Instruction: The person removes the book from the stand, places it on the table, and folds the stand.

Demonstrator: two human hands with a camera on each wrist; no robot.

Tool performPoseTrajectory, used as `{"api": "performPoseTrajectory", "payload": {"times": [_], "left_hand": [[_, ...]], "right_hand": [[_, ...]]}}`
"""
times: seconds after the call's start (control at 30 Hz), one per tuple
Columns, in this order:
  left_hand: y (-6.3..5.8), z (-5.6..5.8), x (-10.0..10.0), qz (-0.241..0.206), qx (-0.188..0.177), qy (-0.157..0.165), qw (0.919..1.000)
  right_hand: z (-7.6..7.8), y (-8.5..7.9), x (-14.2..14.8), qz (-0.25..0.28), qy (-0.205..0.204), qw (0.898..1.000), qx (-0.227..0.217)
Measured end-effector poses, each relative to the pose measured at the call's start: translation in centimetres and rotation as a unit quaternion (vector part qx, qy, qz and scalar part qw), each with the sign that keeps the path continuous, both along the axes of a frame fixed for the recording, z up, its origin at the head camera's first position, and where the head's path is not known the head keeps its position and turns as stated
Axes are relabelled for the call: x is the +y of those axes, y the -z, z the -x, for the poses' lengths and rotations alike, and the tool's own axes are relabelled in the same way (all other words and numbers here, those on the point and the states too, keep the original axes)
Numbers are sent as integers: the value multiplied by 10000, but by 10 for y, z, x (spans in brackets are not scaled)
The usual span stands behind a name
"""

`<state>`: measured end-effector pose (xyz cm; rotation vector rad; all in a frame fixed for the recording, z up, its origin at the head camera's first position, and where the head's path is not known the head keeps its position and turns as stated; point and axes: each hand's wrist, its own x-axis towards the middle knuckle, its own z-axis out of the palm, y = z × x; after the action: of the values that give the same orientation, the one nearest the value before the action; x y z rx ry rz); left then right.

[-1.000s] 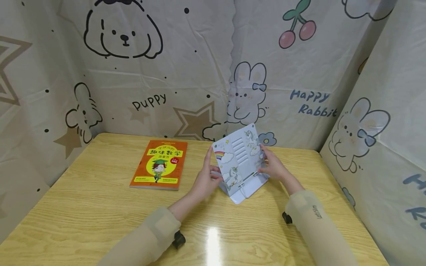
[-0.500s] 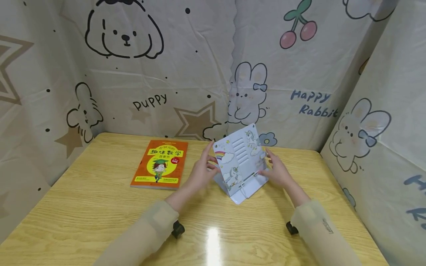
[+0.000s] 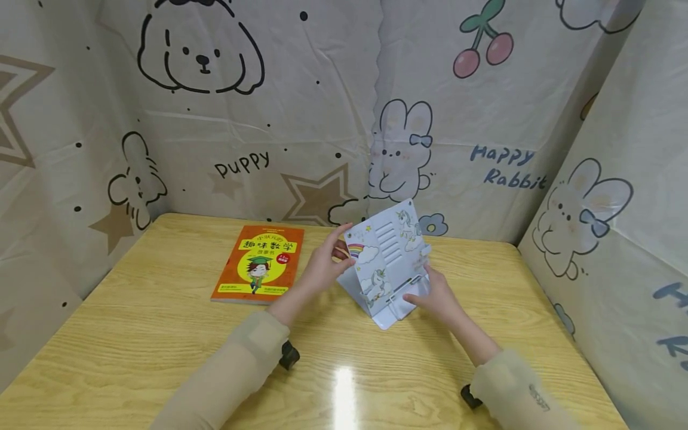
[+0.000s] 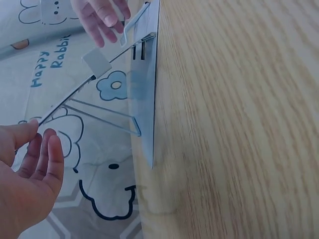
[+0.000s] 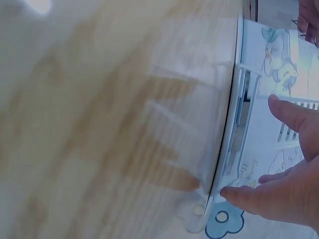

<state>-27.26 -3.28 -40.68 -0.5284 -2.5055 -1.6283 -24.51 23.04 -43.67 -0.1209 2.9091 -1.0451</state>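
White tilted unicorn-print bookstand [image 3: 388, 260]: likely light, stiff; hold by sides
Left hand [image 3: 321, 266]: pinches its left side
Right hand [image 3: 442, 298]: relaxed, ungripped

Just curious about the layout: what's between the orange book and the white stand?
In the head view, the person's left grip and forearm, plus bare tabletop, lie between book and stand.

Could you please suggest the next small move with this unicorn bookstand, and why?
I would probably ease the left hand off the bookstand: its panel leans back, and a wire leg behind appears to reach the base, so it should hold itself.
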Motion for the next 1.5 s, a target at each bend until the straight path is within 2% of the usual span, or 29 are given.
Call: {"api": "performPoseTrajectory", "payload": {"times": [0.33,0.57,0.73,1.03,1.27,1.5], "left_hand": [[0,1,1,3,53,76,10000],[0,1,0,24,49,37,10000],[0,0,0,47,33,23,10000],[0,0,0,91,-22,-90,9999],[-1,-1,0,99,-94,-123,9998],[-2,-4,-1,-17,-5,-54,10000]], "right_hand": [[-3,10,-9,-8,-262,9988,414],[-4,10,-13,-369,-184,9991,92],[-3,11,-13,-528,-181,9984,22],[-2,11,-8,-686,-575,9955,322],[-2,10,-8,-792,-699,9937,366],[-1,8,-7,-900,-809,9916,445]]}}
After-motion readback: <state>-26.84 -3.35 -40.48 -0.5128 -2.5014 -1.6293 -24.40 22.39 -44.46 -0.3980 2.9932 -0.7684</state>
